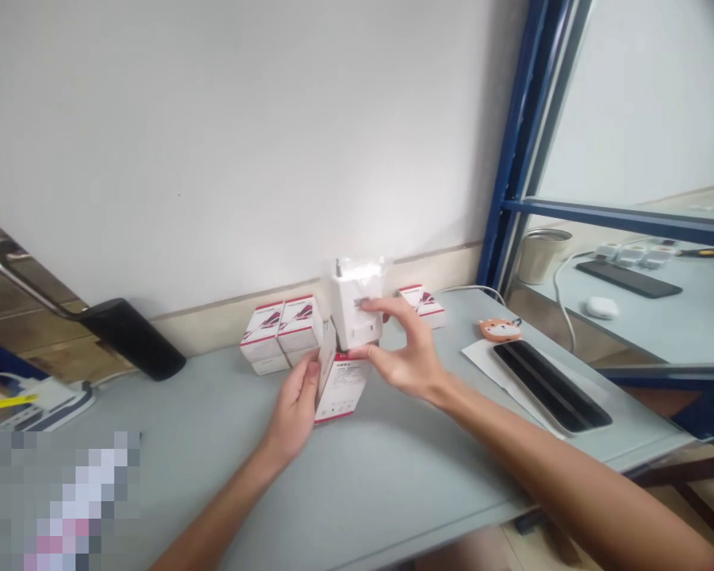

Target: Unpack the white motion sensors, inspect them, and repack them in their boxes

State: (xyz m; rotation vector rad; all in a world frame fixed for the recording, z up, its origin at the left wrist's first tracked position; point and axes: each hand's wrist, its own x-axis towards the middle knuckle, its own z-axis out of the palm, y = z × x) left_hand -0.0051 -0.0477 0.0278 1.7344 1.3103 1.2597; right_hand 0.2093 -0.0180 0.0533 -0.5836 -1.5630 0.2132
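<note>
My left hand [294, 404] grips a small white and red box [340, 387] by its open flap, holding it tilted on the grey table [393, 476]. My right hand [408, 349] pinches a white charger plug [354, 311] wrapped in clear plastic, held just above the box's open end. Both hands are closed on what they hold.
Two matching white and red boxes [282, 329] stand against the wall behind my hands, another box [422, 304] at the right. A black tray on paper [550, 387], an orange tag [500, 328], a black handle [124, 333], a blue frame [512, 159] and a second table [660, 317] surround the spot.
</note>
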